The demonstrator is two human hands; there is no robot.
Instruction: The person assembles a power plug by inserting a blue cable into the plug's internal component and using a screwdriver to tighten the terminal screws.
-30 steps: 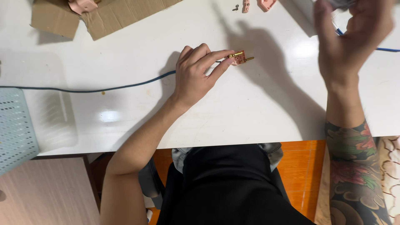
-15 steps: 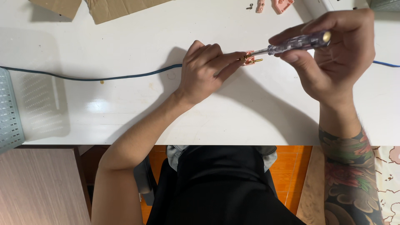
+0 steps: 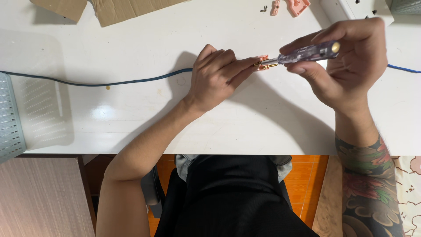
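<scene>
On white table point(image 3: 131, 131), left hand point(image 3: 217, 79) pinches probably a plug point(image 3: 263, 62); right hand point(image 3: 346, 66) applies screwdriver point(image 3: 307, 52).

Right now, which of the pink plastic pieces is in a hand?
The small pink piece with brass pins, pinched by the left hand at mid-table. The other pink pieces lie untouched at the table's far edge.

We see bright, even light from above on the white counter point(image 3: 131, 109), which shines with a soft glare patch just right of the grey basket point(image 3: 11, 116). The left hand point(image 3: 217, 77) throws a soft shadow up and to its left on the counter; the right hand point(image 3: 346, 66) casts a broad grey one below it. Focus is sharp on both hands. Under the counter's near edge, the floor is dimmer.
</scene>
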